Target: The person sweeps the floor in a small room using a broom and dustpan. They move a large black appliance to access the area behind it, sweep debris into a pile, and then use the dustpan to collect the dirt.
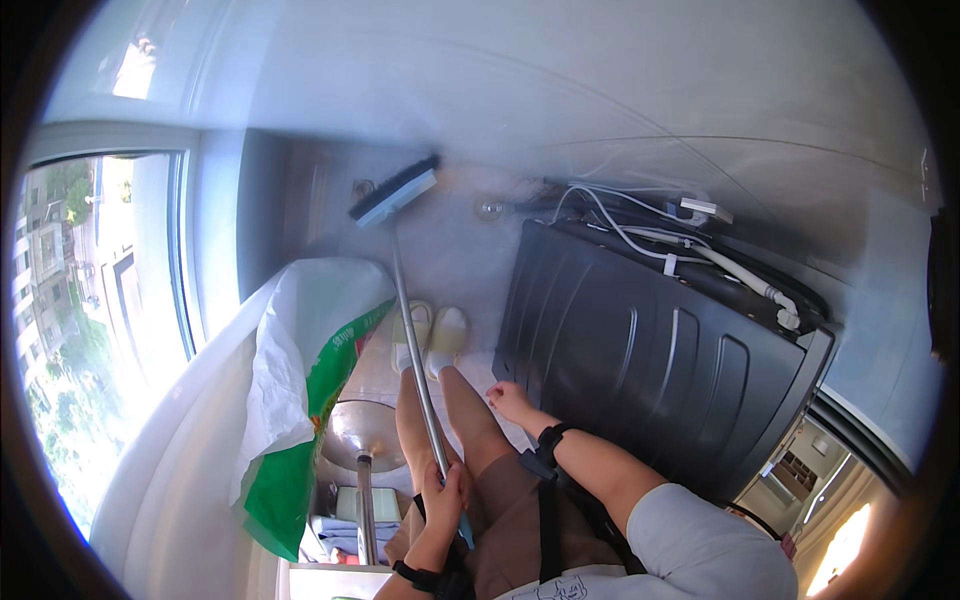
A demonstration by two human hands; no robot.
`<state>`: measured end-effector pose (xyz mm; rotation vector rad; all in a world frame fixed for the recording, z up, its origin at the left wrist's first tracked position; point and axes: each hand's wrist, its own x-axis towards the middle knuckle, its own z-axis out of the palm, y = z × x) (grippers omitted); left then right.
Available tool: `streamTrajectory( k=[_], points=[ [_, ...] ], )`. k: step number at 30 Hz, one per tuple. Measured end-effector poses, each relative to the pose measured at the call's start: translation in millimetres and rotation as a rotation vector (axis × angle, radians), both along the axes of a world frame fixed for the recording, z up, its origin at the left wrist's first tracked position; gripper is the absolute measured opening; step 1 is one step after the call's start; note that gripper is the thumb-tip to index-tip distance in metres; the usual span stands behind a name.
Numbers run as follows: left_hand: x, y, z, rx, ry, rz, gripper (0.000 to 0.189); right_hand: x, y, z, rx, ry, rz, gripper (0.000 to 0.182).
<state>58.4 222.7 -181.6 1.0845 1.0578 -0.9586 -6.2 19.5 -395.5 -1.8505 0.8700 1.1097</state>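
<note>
My left hand (444,495) grips the upper end of a long-handled floor brush (413,337), near its light-blue grip tip. The metal pole slants away past my legs. Its light-blue head (397,196) with dark bristles lies tilted near the far wall. My right hand (511,403) hangs beside the dark grey side panel of a washing machine (600,330), fingers curled, with nothing visible in it. My feet, in pale yellow slippers (448,334), stand on the tiled floor to the right of the pole.
A white and green plastic sack (300,405) bearing writing stands at left by a curtain (187,442) and window (112,262). Below it is a round metal pedestal base (364,435). White hoses (622,240) run behind the machine, near a floor drain (491,208).
</note>
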Motion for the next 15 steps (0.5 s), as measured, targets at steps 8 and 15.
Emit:
streamTrajectory(
  k=[8, 15],
  points=[
    [9.7, 18.0, -3.9, -0.08, 0.18, 0.091, 0.009, 60.8, -43.4, -0.6, -0.329, 0.006, 0.549, 0.018],
    [-1.3, 37.2, -20.3, -0.147, 0.164, 0.068, 0.01, 80.0, -72.4, -5.3, -0.41, 0.175, 0.938, 0.027]
  ],
)
